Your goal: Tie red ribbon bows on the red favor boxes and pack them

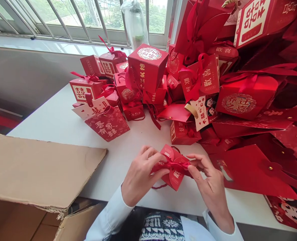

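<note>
"What did the hands have hold of, right at the fingers?"

"A small red gift box (175,170), held up between both hands, just clear of the table. A red satin ribbon (172,164) crossed it, and a thin red cord (159,186) looped down below the fingers."

"How did the fingers stand?"

"The left hand (140,177) was curled, its fingers (154,159) closed against the near side of the box. The right hand (211,190) was nearly closed too, its thumb and forefinger (195,160) pinching the ribbon at the box's other side. A white sleeve (108,214) ran back from the left wrist."

"And beyond the fingers?"

"A white table (123,167) lay under them. Just past the right fingertips sat a little red box (184,133), and to the left of the hands, further out, lay a red paper bag (107,123) with gold characters. Behind those rose a heap of red boxes (147,67) with ribbons. A flattened cardboard flap (43,167) sat well left of the hands."

"Anything further?"

"A window (108,20) ran along the far edge, with a plastic-wrapped bottle (135,25) against it."
</note>
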`<state>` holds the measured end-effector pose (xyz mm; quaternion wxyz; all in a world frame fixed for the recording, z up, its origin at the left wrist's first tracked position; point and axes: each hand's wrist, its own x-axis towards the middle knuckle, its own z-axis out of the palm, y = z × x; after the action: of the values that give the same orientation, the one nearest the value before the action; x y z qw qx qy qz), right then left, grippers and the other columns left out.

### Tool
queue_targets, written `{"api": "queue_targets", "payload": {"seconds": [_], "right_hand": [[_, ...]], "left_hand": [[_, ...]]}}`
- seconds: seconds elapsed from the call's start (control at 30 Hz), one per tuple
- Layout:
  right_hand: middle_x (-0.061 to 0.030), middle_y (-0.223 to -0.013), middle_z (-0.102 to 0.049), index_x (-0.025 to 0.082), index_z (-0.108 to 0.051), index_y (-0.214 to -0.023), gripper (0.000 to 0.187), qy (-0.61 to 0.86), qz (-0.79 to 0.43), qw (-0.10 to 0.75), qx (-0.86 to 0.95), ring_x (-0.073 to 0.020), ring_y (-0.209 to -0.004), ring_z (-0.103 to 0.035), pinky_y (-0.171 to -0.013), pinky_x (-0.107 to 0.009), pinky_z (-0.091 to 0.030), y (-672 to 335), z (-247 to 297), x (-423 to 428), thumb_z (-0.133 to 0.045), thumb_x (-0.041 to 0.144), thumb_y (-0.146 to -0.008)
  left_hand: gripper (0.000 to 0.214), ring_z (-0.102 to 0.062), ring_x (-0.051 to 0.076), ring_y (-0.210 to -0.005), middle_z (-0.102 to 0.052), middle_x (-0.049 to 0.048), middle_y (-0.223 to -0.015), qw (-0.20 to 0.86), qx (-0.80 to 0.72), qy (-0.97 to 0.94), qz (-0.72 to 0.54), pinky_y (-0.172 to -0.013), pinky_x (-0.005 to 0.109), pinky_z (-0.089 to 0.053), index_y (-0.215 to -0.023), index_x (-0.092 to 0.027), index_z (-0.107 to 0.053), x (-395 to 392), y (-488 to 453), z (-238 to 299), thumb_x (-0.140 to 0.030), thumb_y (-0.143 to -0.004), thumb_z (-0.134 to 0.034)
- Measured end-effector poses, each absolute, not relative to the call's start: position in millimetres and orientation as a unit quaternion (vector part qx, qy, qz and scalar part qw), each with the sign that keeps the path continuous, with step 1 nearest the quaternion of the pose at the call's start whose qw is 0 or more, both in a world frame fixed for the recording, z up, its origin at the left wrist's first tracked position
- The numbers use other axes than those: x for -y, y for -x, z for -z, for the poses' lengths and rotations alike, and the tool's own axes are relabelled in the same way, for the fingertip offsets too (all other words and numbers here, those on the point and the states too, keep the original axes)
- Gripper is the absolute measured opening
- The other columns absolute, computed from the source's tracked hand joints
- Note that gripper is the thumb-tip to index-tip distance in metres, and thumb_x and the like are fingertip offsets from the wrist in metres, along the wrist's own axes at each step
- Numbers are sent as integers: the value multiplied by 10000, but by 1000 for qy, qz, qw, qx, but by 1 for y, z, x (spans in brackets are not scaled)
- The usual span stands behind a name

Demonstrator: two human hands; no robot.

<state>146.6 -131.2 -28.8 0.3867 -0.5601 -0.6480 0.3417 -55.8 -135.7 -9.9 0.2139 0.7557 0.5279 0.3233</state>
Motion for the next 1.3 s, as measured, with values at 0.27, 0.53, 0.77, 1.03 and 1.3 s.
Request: {"api": "queue_targets", "payload": {"seconds": [0.27,0.53,0.77,1.03,1.3], "right_hand": [[-15,-798,-668,231,-594,-1029,241,574,-419,378,594,-157,-683,-618,-625,-263,-522,-133,25,120,-609,363,-828],[-26,-830,-653,233,-548,-1105,327,554,-471,393,564,-169,-732,-629,-641,-274,-537,-136,31,116,-623,382,-824],[-34,-869,-654,223,-535,-1095,335,527,-504,408,550,-165,-767,-635,-679,-279,-542,-139,32,108,-635,377,-815],[-46,-820,-665,210,-579,-1064,304,534,-481,396,572,-185,-749,-642,-674,-297,-535,-141,28,104,-621,390,-822],[-35,-832,-681,223,-570,-1098,345,526,-495,389,572,-176,-751,-644,-653,-279,-531,-143,29,102,-637,401,-810]], "left_hand": [[109,-499,170,-799,-616,13,-778,192,-556,-746,-311,-698,256,-435,-806,-200,-580,148,53,11,-200,-904,-533],[183,-498,95,-560,-629,-24,-688,384,-611,-643,-258,-559,201,-367,-763,-191,-604,167,50,10,-317,-885,-553],[401,-394,84,-512,-516,-22,-536,504,-633,-537,-239,-499,194,-289,-620,-135,-598,162,54,20,-463,-844,-542],[332,-423,103,-514,-522,-30,-554,384,-671,-591,-231,-508,213,-321,-680,-173,-592,169,61,17,-462,-842,-567],[108,-486,204,-896,-624,48,-870,82,-557,-722,-402,-845,339,-458,-924,-226,-673,145,34,13,-286,-860,-609]]}}
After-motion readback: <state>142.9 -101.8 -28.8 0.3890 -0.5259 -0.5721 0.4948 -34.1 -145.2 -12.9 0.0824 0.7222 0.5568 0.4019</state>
